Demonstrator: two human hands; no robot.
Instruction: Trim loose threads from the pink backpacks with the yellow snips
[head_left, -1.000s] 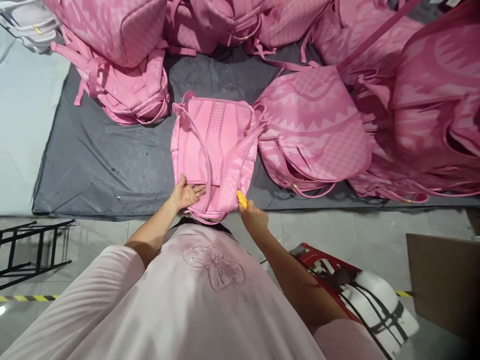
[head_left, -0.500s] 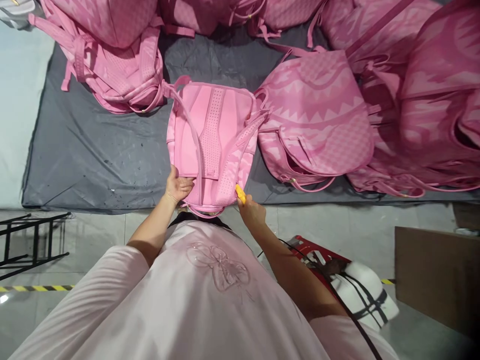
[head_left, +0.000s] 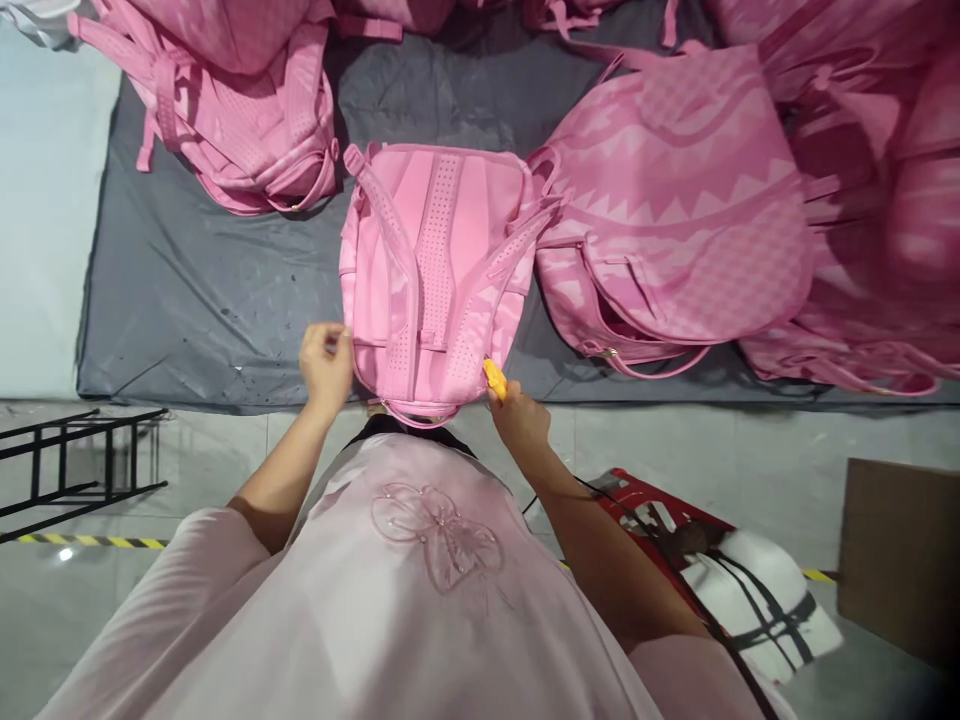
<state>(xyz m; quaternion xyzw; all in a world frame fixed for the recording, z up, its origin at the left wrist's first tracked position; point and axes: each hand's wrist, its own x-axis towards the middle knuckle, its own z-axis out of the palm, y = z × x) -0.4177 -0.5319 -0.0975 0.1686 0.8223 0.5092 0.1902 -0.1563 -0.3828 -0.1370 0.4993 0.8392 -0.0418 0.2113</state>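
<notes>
A pink backpack point(head_left: 435, 270) lies with its straps up on a grey sheet point(head_left: 210, 300), its near end at the sheet's front edge. Beside its lower left corner is my left hand point(head_left: 327, 370), fingers curled in a loose pinch; whether anything small is between them is hidden. My right hand point(head_left: 521, 420) is closed around a yellow tool point(head_left: 494, 378), whose tip is at the backpack's lower right corner. A larger pink backpack point(head_left: 682, 210) with a zigzag pattern lies against the right side.
More pink backpacks lie at the back left point(head_left: 247, 120) and far right point(head_left: 862, 220). On the floor are a black metal rack point(head_left: 82, 465), a red frame point(head_left: 637, 500) with a white bundle point(head_left: 765, 605), and a brown board point(head_left: 892, 550).
My left hand has moved left off the backpack and its fingers have curled. The left strap now lies flatter, bent inward. The view has shifted slightly.
</notes>
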